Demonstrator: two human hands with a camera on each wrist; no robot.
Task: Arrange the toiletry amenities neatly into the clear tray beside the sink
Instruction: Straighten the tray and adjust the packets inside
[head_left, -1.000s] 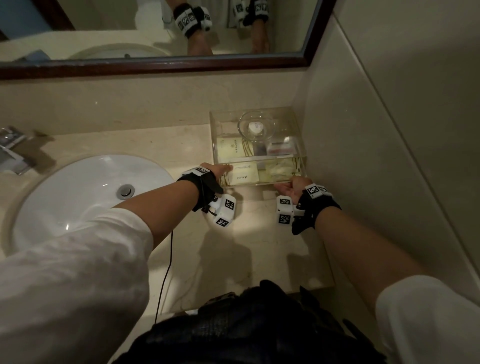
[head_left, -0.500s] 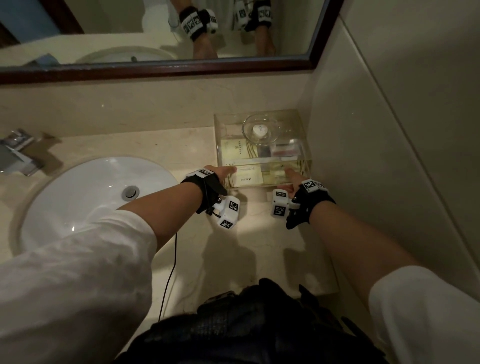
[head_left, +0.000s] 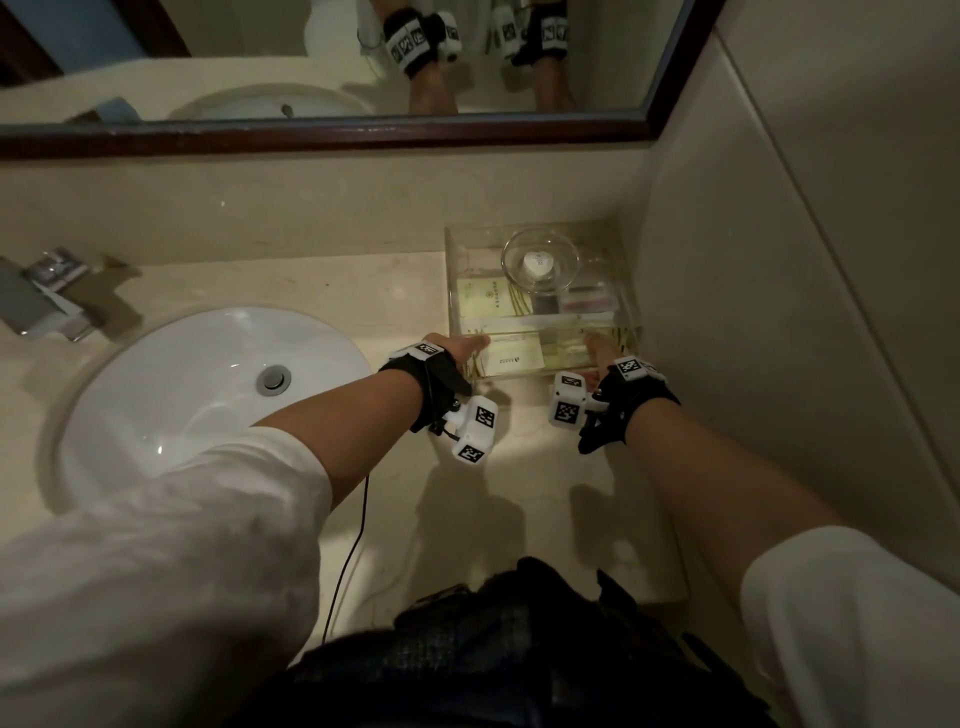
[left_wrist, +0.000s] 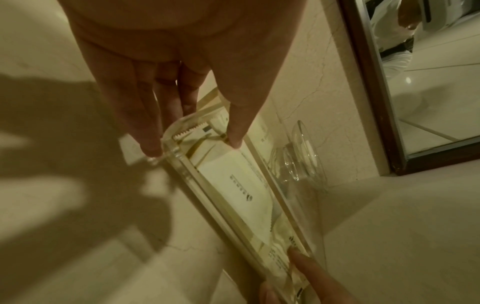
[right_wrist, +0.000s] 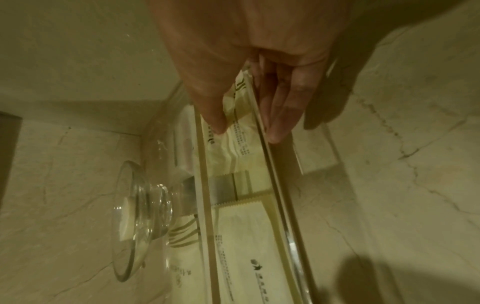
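The clear tray (head_left: 448, 280) stands in the counter's back right corner. Inside lie several cream toiletry packets (head_left: 511, 357), with a glass dish (head_left: 540, 262) holding a small white round piece on top at the back. My left hand (head_left: 467, 345) pinches the tray's front left corner, thumb (left_wrist: 235, 142) inside and fingers (left_wrist: 150, 147) outside the front wall. At the front right, my right hand (head_left: 597, 349) pinches the same wall. Its thumb (right_wrist: 215, 125) presses a crinkled packet (right_wrist: 239, 144), and its fingers (right_wrist: 278, 135) lie outside.
A white sink (head_left: 156, 395) fills the counter's left side, with a chrome faucet (head_left: 47, 296) behind it. A framed mirror (head_left: 311, 52) hangs above. The side wall (head_left: 779, 312) runs close along the tray's right. A black cable (head_left: 353, 545) hangs from my left wrist.
My right hand rose from the counter in front of the tray and put its thumb over the front wall onto a packet. The left hand stayed at the front left corner.
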